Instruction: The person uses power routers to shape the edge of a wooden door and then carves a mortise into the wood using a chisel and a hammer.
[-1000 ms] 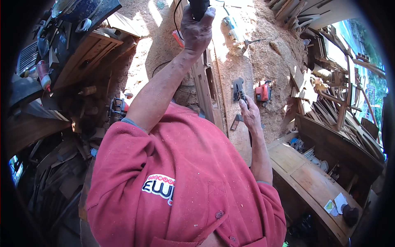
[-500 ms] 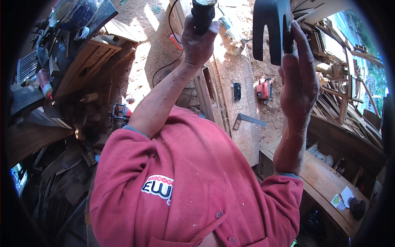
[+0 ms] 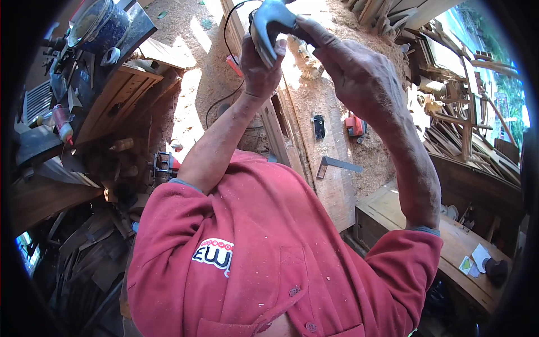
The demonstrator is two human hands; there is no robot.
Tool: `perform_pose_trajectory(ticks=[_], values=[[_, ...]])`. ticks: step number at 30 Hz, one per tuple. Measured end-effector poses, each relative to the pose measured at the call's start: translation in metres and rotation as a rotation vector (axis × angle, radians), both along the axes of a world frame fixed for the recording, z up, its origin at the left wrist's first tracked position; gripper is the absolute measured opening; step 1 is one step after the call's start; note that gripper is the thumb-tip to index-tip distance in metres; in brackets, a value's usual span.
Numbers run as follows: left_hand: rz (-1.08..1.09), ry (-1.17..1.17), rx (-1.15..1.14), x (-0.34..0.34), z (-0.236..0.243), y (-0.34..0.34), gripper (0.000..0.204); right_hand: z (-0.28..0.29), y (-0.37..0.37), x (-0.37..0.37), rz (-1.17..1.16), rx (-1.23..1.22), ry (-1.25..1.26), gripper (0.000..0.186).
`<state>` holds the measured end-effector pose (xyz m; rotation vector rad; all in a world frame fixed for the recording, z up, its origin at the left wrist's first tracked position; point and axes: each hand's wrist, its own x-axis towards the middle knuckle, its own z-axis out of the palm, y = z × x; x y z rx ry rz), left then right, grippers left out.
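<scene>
My left hand (image 3: 259, 76), at the top middle, is closed around an upright black tool handle with a worn, flat top. The hammer head now mostly hides that handle, and the tool's lower end is out of sight. My right hand (image 3: 359, 73) grips a claw hammer (image 3: 270, 23), whose grey curved claw sits over my left hand. Whether the hammer touches the handle I cannot tell. Below my hands lies a long wooden piece (image 3: 286, 132) with a slot cut in it. A small black metal box-like part (image 3: 319, 127) rests on the board beside it.
Nearer me lies a try square (image 3: 339, 164), and a red tool (image 3: 355, 127) sits in the sawdust. A black cable (image 3: 226, 33) loops at the left. A bucket (image 3: 92, 28) stands far left; scrap wood (image 3: 460, 140) and a wooden bench (image 3: 449, 247) are at right.
My right hand has brought the hammer leftward, from beside my left hand to over the black handle. My left hand has shifted slightly left and down, still gripping it.
</scene>
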<state>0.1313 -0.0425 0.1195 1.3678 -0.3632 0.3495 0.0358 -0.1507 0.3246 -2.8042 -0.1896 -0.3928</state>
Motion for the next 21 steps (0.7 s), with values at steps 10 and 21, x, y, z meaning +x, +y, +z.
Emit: perform_pose_trajectory(ticks=[10, 21], values=[[-0.382, 0.43, -0.52, 0.024, -0.002, 0.023, 0.022, 0.012, -0.007, -0.03, -0.172, 0.852, -0.13, 0.045], [-0.241, 0.465, -0.541, 0.024, -0.002, 0.021, 0.016, -0.013, -0.008, -0.03, -0.029, 0.658, -0.194, 0.044]])
